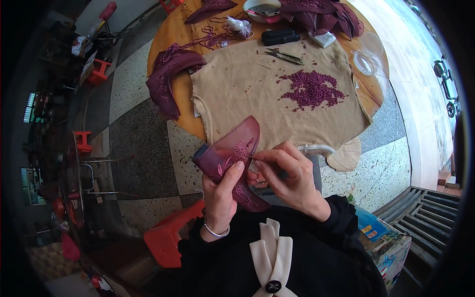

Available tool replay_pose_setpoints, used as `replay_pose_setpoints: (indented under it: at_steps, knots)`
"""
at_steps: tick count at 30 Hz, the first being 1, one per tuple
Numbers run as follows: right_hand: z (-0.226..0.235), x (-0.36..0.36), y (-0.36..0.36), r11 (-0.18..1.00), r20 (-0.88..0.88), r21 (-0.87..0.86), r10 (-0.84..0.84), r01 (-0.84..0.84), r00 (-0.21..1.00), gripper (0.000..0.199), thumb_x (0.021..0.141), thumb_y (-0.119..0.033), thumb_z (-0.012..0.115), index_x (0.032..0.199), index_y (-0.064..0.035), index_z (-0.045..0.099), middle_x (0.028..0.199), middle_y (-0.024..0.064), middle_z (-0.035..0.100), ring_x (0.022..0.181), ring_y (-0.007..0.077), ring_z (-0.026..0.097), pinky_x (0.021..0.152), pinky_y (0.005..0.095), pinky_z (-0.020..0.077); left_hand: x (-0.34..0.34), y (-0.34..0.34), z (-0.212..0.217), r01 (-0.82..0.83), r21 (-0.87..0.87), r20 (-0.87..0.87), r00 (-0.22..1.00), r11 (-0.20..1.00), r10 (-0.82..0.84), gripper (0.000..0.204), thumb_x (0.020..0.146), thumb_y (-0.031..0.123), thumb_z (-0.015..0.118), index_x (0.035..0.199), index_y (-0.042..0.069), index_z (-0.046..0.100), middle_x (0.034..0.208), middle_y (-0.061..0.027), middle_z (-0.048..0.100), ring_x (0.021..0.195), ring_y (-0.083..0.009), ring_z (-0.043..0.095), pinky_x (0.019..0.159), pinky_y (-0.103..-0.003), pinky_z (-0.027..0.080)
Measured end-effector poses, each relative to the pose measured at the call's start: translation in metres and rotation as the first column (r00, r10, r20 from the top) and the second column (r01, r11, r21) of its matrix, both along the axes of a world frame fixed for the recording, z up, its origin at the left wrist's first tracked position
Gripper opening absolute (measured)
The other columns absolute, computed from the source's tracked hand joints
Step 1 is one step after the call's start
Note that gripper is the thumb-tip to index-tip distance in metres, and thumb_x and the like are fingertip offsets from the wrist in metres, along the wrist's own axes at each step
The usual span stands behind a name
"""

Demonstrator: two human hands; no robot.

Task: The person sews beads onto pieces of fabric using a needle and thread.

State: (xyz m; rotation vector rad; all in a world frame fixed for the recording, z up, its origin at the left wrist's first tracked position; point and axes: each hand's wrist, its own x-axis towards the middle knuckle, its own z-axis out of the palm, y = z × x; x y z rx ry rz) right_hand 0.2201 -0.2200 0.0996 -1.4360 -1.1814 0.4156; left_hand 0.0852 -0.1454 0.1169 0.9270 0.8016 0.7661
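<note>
My left hand point(221, 193) grips a sheer plum-coloured fabric piece point(250, 129), thumb on top, just in front of the table. Raised on the fabric is an embroidered flower point(241, 149) with leaf shapes beside it. At the fabric's right edge, close to the flower, my right hand point(292, 178) pinches thumb and forefinger together. Something thin and dark shows at those fingertips, too small to name. Beyond my hands, a beige cloth point(237, 94) covers much of the round table, with a heap of purple beads point(312, 89) and thread snips point(284, 56) on it.
Stacked plum fabric pieces point(166, 81) hang over the table's left edge; more plum fabric point(321, 17) is piled at the back. A black case point(280, 37), a white bowl point(252, 17) and a clear round container point(365, 63) stand around the cloth. A red stool point(166, 237) is at my left.
</note>
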Motion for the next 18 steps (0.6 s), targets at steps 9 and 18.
replay_pose_setpoints:
  at_steps: [9, 18]
  knots:
    - [0.0024, -0.0001, -0.0029, 0.999, -0.024, -0.026, 0.024, -0.025, 0.999, 0.016, 0.083, -0.003, 0.067, 0.098, -0.005, 0.067, 0.079, 0.0062, 0.056, 0.064, 0.0157, 0.06, 0.051, 0.0263, 0.0498, -0.0024, -0.0027, 0.0014, -0.012, 0.002, -0.011, 1.0, 1.0, 0.012, 0.017, 0.088, 0.006, 0.06, 0.103, -0.002, 0.057, 0.084, -0.01, 0.065, 0.066, -0.0165, 0.066, 0.061, -0.028, 0.057]
    - [0.0011, 0.0032, -0.0041, 0.999, -0.033, -0.017, 0.038, -0.039, 0.999, 0.014, 0.083, -0.002, 0.066, 0.097, -0.0048, 0.067, 0.079, 0.0067, 0.056, 0.064, 0.0162, 0.059, 0.05, 0.0266, 0.0471, -0.0025, -0.0041, 0.0006, 0.021, 0.084, -0.067, 0.998, 0.996, -0.015, 0.013, 0.087, 0.005, 0.062, 0.098, -0.002, 0.061, 0.081, -0.0082, 0.066, 0.064, -0.0159, 0.066, 0.059, -0.027, 0.055]
